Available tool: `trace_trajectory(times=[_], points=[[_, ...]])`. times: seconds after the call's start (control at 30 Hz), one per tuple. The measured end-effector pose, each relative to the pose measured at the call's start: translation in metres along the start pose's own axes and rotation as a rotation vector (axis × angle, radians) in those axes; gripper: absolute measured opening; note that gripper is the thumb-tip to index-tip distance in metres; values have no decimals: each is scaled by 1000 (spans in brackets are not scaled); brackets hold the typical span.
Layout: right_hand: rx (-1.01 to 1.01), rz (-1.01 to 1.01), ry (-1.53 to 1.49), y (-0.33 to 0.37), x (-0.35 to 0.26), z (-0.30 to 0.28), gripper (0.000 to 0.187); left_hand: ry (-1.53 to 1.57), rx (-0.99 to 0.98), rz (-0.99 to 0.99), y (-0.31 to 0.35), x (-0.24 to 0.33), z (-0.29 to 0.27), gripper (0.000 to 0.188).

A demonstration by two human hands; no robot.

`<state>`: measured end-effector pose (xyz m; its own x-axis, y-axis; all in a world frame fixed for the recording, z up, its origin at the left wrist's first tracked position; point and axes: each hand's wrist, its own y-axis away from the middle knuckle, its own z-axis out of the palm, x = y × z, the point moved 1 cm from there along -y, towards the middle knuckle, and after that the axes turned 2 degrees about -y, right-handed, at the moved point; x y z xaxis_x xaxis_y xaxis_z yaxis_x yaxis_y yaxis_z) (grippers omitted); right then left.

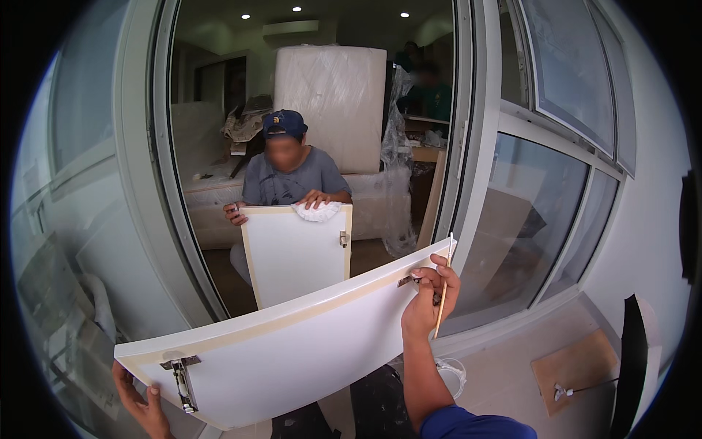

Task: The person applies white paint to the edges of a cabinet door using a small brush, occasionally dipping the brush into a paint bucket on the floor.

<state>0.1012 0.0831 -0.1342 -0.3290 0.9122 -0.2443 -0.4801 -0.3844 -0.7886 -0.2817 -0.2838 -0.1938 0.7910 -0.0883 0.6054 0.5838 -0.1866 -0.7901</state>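
A white cabinet door (285, 340) with masking tape along its edge slants across in front of me. My left hand (142, 402) is closed around its lower left corner, thumb on the face, near a metal hinge (181, 380). My right hand (431, 293) is closed on a thin wooden-handled paintbrush (443, 296), held beside the door's right end. The brush's white tip points up, next to the door's top corner. A second hinge (406, 280) shows just left of my right fingers, which partly hide that area.
Facing me in the doorway, a person (296, 172) in a cap holds another white panel (296, 256) and a white cloth (316, 211). Wrapped mattresses (329, 110) stand behind. A white bucket (450, 374) and a brown board (576, 369) lie on the floor at right. Sliding-door frames flank the opening.
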Motion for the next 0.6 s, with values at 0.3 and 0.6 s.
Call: trace_trajectory(times=[0.3,0.6], points=[[-10,-8,25,-3,-4,-3,38,185,-122,4,-32,25,-4,85],[-58,-55,97,-4,5,-7,36,183,-68,-5,-40,50,16,89]])
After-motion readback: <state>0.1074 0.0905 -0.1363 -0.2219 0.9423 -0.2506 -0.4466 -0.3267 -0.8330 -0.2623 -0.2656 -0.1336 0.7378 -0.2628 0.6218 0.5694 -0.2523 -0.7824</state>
